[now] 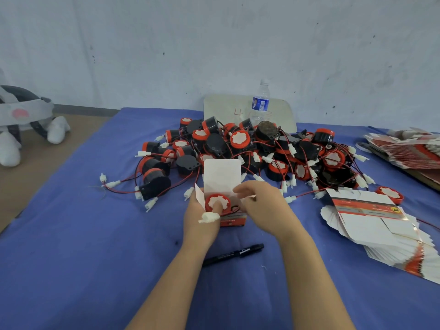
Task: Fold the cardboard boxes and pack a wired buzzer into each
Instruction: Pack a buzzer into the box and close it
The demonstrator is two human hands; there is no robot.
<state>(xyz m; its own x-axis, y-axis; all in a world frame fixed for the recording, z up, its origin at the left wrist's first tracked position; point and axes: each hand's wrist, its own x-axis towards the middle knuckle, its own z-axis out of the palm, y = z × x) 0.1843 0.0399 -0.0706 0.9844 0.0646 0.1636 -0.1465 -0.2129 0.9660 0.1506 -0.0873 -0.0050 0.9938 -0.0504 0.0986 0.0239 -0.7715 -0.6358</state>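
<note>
- Behind the desk a scuffed pale wall is standing, and a blue cloth (95,234) is covering the surface you are working on.
- Your left hand (202,222) is cupping the cardboard box (232,221) from its left side. Its grip is closed round the box, with the thumb pressing down on the face of the wired buzzer (215,200) seated in the open top.
- Your right hand (264,203) is working at the box's right side. Its grip is curled onto that edge, and a bit of white flap is showing between the fingers.
- The buzzer's white connector (209,216) is lying outside, across your left hand, and a loop of its wire (234,208) is sitting at the box's mouth.
- The lid flap (222,175) is standing upright behind the buzzer, not yet closed.
- To do this step well, you are likely wanting to keep the thumb holding the buzzer down while feeding the wire loop and connector in beside it, before any flap is folding over.
- Watch that the wire is not getting trapped under a side flap, since that would probably be keeping the lid from tucking flat.
- Beyond the box the pile of loose buzzers (262,148) is waiting, and the flat box blanks (371,225) are fanning out to your right. A black marker (234,254) is lying near your forearms.
</note>
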